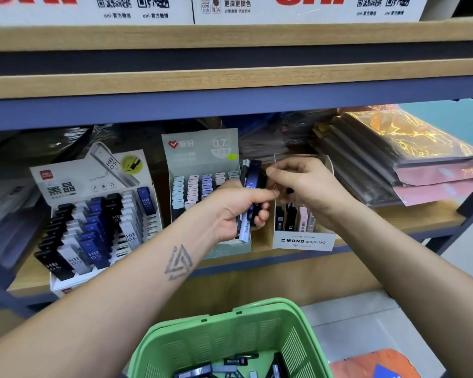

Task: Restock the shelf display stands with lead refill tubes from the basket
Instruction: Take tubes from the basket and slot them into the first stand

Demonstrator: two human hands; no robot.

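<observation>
Head view, left hand: the left hand (pixel 238 211) curls round a small bunch of dark blue and pale lead refill tubes (pixel 250 197), held upright in front of the shelf.
Right hand: the right hand (pixel 303 184) pinches something small and dark with thumb and forefinger, just beside the tops of those tubes; what it is I cannot tell.
Stands: a white cardboard MONO graph stand (pixel 303 240) sits below the right hand, a grey-green 0.7 stand (pixel 200 148) behind the left, a tiered black, white and blue HB 0.5 stand (pixel 93 214) further left.
Basket: the green slotted plastic basket (pixel 230 336) stands low in front, more tubes in its bottom.
Shelf: a wooden shelf with a blue metal frame (pixel 393 222) carries the stands.
</observation>
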